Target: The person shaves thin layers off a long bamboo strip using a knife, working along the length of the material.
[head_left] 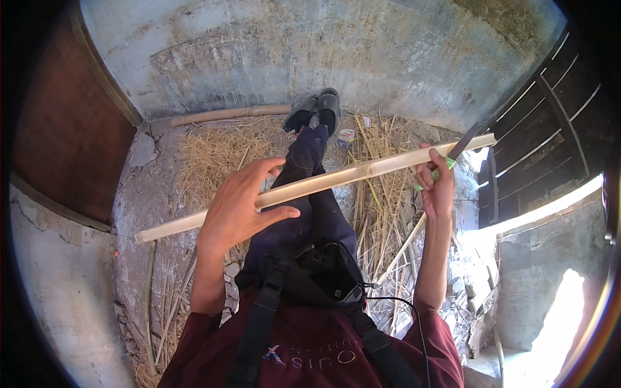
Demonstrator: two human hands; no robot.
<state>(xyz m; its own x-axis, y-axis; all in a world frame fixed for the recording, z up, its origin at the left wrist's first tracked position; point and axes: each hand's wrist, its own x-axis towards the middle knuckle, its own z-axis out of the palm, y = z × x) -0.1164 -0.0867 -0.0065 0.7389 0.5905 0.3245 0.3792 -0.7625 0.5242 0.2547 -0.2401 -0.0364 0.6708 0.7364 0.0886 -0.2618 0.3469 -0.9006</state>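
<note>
A long, pale split bamboo strip [362,171] slants over my legs, its left end lower and its right end higher. My left hand [236,204] lies over its left part with thumb and fingers spread apart; the palm hides a stretch of the strip. In my closed right hand [438,184] is a knife [463,142] with a bright green handle and a dark blade, which points up and right across the strip. A right fingertip touches the strip near its right end. How the hidden right fingers bear on it cannot be made out.
My outstretched legs [307,155] end in dark shoes [314,111] by a stained wall [336,58]. Straw [217,161] and thin split sticks [388,220] litter the floor. A thick pole [231,114] lies along the wall. Dark slatted boards [550,129] stand at right, a brown panel [65,123] at left.
</note>
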